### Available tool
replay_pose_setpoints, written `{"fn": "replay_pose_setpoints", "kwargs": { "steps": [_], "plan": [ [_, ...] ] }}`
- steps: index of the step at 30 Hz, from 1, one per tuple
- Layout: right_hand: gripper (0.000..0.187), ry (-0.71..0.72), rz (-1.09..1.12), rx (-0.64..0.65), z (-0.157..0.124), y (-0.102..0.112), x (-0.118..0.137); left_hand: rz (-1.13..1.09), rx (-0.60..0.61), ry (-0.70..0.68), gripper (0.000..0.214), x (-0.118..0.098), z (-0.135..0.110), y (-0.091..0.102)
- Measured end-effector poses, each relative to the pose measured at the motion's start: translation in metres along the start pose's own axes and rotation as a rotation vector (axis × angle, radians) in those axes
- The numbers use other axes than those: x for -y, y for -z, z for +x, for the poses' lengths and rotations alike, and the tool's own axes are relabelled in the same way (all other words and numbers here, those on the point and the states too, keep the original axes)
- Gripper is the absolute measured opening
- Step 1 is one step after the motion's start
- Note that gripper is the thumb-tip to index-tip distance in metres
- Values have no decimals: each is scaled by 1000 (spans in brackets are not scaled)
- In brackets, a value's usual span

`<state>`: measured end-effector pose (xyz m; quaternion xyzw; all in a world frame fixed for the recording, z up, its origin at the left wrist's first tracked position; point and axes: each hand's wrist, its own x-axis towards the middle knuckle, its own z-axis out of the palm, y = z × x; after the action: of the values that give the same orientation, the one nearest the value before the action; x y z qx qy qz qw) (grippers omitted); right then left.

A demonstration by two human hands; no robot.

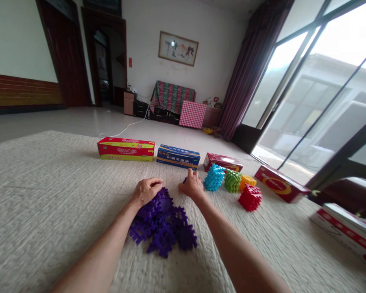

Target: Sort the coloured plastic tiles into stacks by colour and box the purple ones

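Observation:
A loose pile of purple interlocking plastic pieces point(163, 236) with notched edges lies on the beige textured cover in front of me. My left hand point(148, 191) is at the pile's upper left, its fingers bent and pressed together; what they hold, if anything, is hidden. Beyond the pile, my right hand point(191, 185) is closed on a purple piece point(184, 180), mostly covered by the fingers. Just right of that hand stands a blue stack point(214, 178) of similar notched pieces. Farther right are a green stack point(232, 181), a yellow stack point(248, 182) and a red stack point(250, 197).
Along the far edge stand a red and yellow-green box point(125, 149), a blue box point(178, 157) and a dark red box point(222, 162). Another red box point(281, 183) and a white and red box point(347, 234) lie to the right. Glass doors point(323, 89) fill the right side.

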<state>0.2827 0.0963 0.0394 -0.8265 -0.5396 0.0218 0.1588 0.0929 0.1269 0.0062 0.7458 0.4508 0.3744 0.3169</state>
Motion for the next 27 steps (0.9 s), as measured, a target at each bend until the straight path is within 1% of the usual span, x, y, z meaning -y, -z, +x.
{"fn": "replay_pose_setpoints", "kwargs": {
  "steps": [8, 14, 18, 27],
  "plan": [
    [69, 5, 1, 22, 1, 0, -1, 0, 1, 7, 33, 1, 0, 0],
    [63, 21, 37, 36, -1, 3, -3, -3, -1, 17, 33, 0, -1, 1],
    [60, 38, 41, 31, -1, 3, -5, 1, -5, 11, 32, 0, -1, 1],
    [62, 72, 27, 1, 6, -3, -18, 6, -12, 3, 32, -2, -1, 1]
  ]
}}
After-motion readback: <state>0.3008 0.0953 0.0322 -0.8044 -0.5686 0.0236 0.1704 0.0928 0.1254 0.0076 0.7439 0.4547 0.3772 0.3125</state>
